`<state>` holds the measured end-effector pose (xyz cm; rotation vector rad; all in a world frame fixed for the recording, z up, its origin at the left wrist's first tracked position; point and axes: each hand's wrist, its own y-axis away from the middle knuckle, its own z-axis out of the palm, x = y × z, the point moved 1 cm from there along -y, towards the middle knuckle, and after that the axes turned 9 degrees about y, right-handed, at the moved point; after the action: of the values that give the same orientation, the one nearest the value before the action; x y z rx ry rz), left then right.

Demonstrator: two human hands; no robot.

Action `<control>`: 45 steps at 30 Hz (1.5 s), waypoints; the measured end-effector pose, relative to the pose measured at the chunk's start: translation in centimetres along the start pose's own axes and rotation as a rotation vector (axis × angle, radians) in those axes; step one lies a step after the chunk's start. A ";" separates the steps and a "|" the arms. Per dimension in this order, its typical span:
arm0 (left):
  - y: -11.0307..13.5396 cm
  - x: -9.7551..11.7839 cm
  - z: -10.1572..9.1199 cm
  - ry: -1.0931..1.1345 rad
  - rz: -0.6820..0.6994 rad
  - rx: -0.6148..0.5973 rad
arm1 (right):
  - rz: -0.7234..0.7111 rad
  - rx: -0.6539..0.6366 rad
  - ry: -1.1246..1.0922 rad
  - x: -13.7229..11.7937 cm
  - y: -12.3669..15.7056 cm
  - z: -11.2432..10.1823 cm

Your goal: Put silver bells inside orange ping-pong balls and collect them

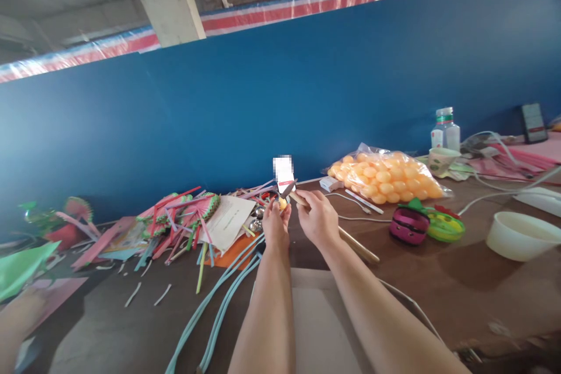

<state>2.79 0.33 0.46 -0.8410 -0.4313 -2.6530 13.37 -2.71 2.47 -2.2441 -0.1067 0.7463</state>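
Observation:
My right hand (318, 216) is closed round the wooden handle of a hammer (359, 245). Its dark, pointed metal head (288, 189) is just above my left hand (276, 223). The left fingers pinch a small yellow-orange piece (283, 204), mostly covered, so its exact kind does not show. Whether the hammer head touches the piece, I cannot tell. Shiny round silver bells (256, 224) lie directly left of my left hand. Behind both hands stands a phone with a lit white screen (284, 170).
A bag of orange balls (385, 175) lies to the right, near a purple pouch (409, 225) and a white bowl (523, 236). Coloured paper strips and fans (184, 216) clutter the left. Pale blue cords (219, 298) cross the table. Another person's hand (26, 312) is at far left.

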 end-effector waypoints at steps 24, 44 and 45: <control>0.2 0.0 -0.1 -0.075 -0.030 0.006 | -0.007 -0.106 0.093 -0.2 0.0 -0.3; -0.1 -0.2 -0.2 -0.069 -0.028 0.022 | -0.004 -0.136 0.091 -0.2 0.0 -0.2; -0.1 -0.2 -0.3 -0.068 -0.030 0.025 | -0.002 -0.135 0.087 -0.2 0.0 -0.3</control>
<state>2.77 0.33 0.15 -0.9261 -0.4966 -2.6472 13.37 -2.94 2.68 -2.4010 -0.1204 0.6570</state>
